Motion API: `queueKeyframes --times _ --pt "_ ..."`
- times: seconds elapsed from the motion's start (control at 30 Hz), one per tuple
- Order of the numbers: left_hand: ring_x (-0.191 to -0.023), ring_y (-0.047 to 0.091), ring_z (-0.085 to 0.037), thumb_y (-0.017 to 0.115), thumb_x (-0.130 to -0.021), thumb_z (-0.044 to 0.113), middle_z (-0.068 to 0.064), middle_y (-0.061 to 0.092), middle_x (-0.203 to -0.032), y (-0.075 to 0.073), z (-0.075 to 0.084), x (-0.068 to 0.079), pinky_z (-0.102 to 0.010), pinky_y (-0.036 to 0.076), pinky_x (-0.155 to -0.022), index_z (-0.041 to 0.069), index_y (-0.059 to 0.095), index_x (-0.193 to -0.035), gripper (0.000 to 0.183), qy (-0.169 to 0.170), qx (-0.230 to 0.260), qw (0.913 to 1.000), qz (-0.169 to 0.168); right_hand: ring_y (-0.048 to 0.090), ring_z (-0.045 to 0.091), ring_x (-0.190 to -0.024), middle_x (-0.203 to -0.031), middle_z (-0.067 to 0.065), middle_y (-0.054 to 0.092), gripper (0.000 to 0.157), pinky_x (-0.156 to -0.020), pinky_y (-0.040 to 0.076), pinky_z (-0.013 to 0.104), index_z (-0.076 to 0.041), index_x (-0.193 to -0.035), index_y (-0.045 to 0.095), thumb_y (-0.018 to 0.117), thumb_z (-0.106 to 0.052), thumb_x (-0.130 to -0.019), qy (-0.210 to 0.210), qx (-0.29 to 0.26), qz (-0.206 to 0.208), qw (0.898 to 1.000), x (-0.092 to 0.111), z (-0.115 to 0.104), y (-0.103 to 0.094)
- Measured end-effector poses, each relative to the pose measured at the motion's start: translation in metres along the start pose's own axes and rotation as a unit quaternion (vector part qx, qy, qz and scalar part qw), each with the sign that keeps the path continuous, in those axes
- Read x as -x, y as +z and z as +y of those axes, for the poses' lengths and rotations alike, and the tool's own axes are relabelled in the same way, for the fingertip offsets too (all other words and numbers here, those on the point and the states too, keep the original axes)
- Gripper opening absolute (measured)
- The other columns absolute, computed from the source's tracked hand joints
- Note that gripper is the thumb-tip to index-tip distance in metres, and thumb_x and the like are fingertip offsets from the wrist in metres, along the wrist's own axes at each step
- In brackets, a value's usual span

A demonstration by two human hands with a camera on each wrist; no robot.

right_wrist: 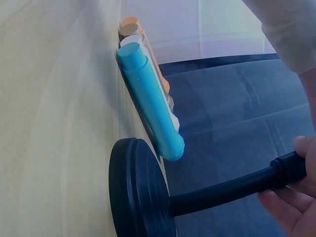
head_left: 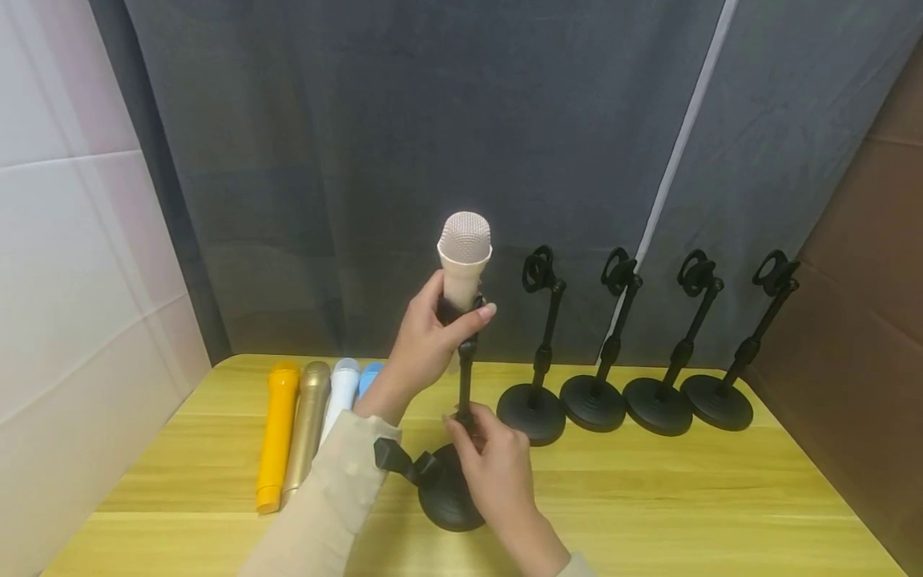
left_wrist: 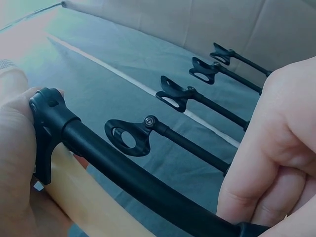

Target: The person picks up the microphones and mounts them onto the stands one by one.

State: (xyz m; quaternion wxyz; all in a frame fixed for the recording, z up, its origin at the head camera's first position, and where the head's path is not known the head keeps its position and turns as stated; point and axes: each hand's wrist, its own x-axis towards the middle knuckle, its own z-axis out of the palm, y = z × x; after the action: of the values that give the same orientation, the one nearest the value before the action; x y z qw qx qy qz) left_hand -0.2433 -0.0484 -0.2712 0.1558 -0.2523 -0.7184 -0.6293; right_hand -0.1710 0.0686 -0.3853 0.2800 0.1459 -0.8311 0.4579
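A cream microphone [head_left: 465, 240] sits in the clip [left_wrist: 47, 133] of a black desk stand [right_wrist: 227, 192], its mesh head pointing up. My left hand [head_left: 421, 344] grips the microphone and clip together, thumb across the front. In the left wrist view the cream handle [left_wrist: 94, 197] slants down beside the pole. Lower down, my right hand [head_left: 497, 465] pinches the pole at its collar [right_wrist: 289, 168]. The round base [head_left: 450, 501] rests on the table, partly hidden by the right hand in the head view.
Several black stands with bare clips, the nearest with its base [head_left: 531, 413], line the table's back right. At left lie a yellow microphone [head_left: 277, 433], a gold one [head_left: 308, 417], a white one [head_left: 342, 389] and a blue one [right_wrist: 150, 101]. A grey curtain [head_left: 360, 160] hangs behind the table.
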Motion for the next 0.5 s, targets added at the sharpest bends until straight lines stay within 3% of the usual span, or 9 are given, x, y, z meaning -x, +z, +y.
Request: queueKeyframes --times 0.23,0.37,0.5 --pt "-0.089 0.072 -0.019 0.070 -0.094 0.015 -0.015 0.068 -0.106 0.0047 0.0006 0.0035 -0.034 0.058 -0.083 0.005 0.057 -0.120 0.031 0.000 0.026 0.9996 0.009 0.077 0.010 -0.076 -0.084 -0.002 0.078 0.012 -0.068 0.058 0.013 -0.014 -0.098 0.072 0.075 -0.024 -0.092 -0.006 0.003 0.005 1.000 0.0011 0.0007 0.0006" --pt "-0.095 0.074 -0.027 0.069 -0.095 0.016 -0.014 0.069 -0.107 0.0067 0.0004 0.0045 -0.034 0.059 -0.084 0.003 0.056 -0.119 0.030 0.001 0.038 0.9991 0.018 0.076 0.008 -0.075 -0.081 -0.003 0.078 0.012 -0.067 0.058 0.014 -0.016 -0.097 0.072 0.074 -0.027 -0.093 -0.009 0.011 0.008 1.000 0.0009 0.0013 0.0012" --pt "-0.086 0.073 -0.024 0.068 -0.095 0.013 -0.012 0.065 -0.099 0.0074 0.0001 0.0035 -0.033 0.059 -0.079 0.001 0.054 -0.118 0.029 -0.004 0.052 0.9985 0.014 0.077 0.010 -0.076 -0.083 -0.002 0.078 0.015 -0.068 0.059 0.016 -0.015 -0.097 0.073 0.073 -0.029 -0.093 -0.005 0.011 0.009 1.000 0.0009 0.0032 0.0017"
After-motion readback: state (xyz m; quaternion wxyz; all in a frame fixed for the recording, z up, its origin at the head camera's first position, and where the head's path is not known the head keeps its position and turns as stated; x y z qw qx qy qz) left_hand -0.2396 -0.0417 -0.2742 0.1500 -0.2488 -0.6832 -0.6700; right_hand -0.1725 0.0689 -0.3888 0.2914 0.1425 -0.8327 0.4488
